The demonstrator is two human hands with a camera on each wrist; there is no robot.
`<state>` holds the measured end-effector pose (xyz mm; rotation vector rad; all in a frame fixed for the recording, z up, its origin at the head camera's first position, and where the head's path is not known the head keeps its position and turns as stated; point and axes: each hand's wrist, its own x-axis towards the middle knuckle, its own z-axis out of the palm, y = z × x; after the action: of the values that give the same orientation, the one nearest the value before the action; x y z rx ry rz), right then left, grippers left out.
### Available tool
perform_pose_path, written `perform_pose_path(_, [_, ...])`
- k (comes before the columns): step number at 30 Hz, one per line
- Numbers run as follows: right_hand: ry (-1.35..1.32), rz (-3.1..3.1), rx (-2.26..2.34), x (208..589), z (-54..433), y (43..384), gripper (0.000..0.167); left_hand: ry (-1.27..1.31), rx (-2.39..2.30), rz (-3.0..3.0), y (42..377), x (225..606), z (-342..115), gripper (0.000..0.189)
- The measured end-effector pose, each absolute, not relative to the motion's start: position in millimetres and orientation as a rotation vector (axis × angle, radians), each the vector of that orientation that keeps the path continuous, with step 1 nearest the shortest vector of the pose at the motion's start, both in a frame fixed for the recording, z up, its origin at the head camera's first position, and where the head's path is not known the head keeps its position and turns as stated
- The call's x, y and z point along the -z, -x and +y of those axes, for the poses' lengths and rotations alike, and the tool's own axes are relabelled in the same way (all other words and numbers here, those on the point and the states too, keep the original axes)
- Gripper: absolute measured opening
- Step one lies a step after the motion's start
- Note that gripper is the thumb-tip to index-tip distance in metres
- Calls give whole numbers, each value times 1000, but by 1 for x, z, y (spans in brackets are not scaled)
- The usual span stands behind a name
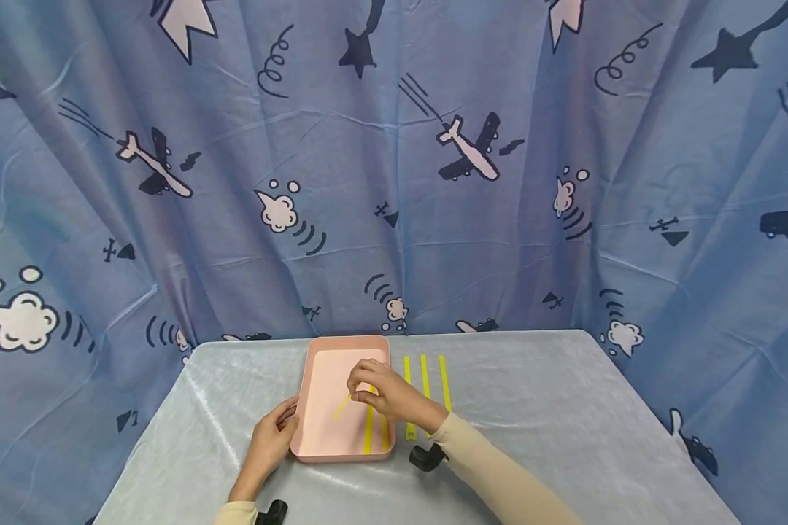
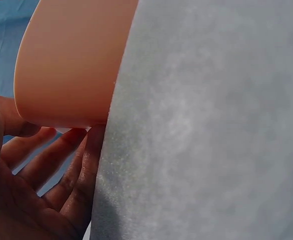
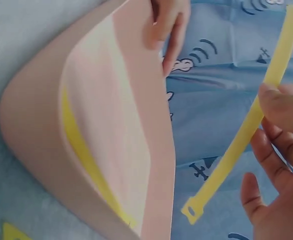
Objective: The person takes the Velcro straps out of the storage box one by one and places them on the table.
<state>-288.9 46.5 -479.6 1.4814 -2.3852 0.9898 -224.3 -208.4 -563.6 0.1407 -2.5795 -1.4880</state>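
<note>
My right hand [image 1: 382, 391] is above the pink tray [image 1: 300, 408]. Between its thumb and finger it pinches a yellow cable tie [image 3: 235, 145], a flat strap with a slotted head hanging at the lower end. On the tray's left side, my left hand [image 1: 271, 442] holds the wall near the front corner, thumb at the rim and fingers along the outside; the left wrist view shows those fingers [image 2: 61, 160] against the tray. Inside the tray, toward its right wall, lie yellow ties [image 1: 368, 430], partly covered by the right hand and forearm.
Right of the tray, three more yellow ties [image 1: 425, 379] lie side by side on the grey cloth-covered table [image 1: 551, 423], their near ends partly behind the right arm. A blue patterned curtain [image 1: 368, 240] hangs behind the table. Each wrist carries a black camera mount [image 1: 427, 458].
</note>
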Motion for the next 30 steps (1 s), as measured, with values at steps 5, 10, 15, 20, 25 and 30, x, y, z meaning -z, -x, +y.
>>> perform_pose_path(5, [-1486, -2380, -1240, 476, 50, 288, 8, -144, 1494, -2576, 224, 564, -208, 41])
perform_pose_path(10, [-1422, -2399, -1392, 475, 52, 288, 6, -144, 1494, -2576, 225, 563, -208, 41])
perform_pose_path(15, [-1240, -2481, -1522, 474, 53, 286, 4, -142, 1494, -2571, 225, 563, -208, 41])
perform_pose_path(20, [-1072, -2502, -1687, 469, 53, 283, 7, -138, 1496, -2561, 225, 563, -209, 41])
perform_pose_path(25, [-954, -2485, -1820, 452, 56, 273, 10, -141, 1488, -2573, 224, 563, -209, 41])
perform_pose_path(30, [-867, -2441, -1871, 449, 58, 268, 15, -141, 1499, -2572, 225, 563, -209, 41])
